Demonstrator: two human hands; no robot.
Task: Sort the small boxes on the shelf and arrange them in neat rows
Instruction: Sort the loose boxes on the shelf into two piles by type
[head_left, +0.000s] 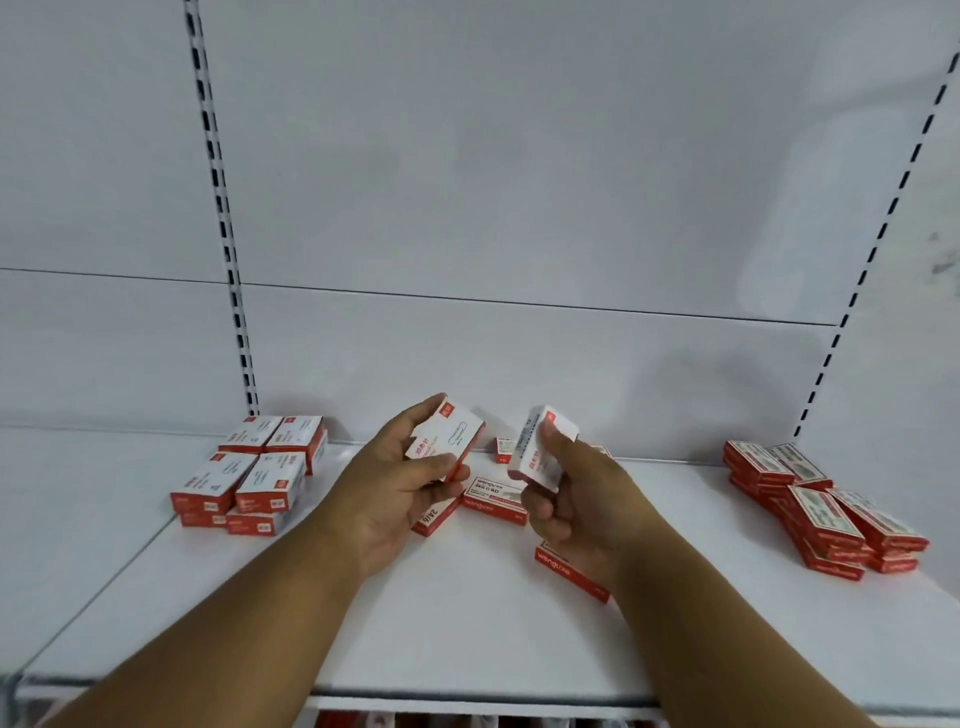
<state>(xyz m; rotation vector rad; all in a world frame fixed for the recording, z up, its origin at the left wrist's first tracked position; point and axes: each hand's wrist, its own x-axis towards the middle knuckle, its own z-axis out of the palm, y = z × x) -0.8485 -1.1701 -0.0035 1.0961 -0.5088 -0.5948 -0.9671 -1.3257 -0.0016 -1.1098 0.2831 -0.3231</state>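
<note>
My left hand (402, 480) holds a white and red small box (451, 435) above the middle of the white shelf (467, 623), face up and tilted. My right hand (569, 499) grips a second white and red box (540, 447), held on edge a little to the right. Under the hands lie loose boxes: one flat box marked wenguse (493, 496), one red-sided box (434, 517) partly hidden by my left hand, another red box (569, 574) under my right wrist, and a small one (504, 448) near the back wall.
A neat two-layer group of white and red boxes (249, 475) sits at the left. Stacks of red boxes with patterned tops (826, 512) stand at the right. Slotted uprights run up the back panel (519, 208). A lower shelf with red items shows below the front edge.
</note>
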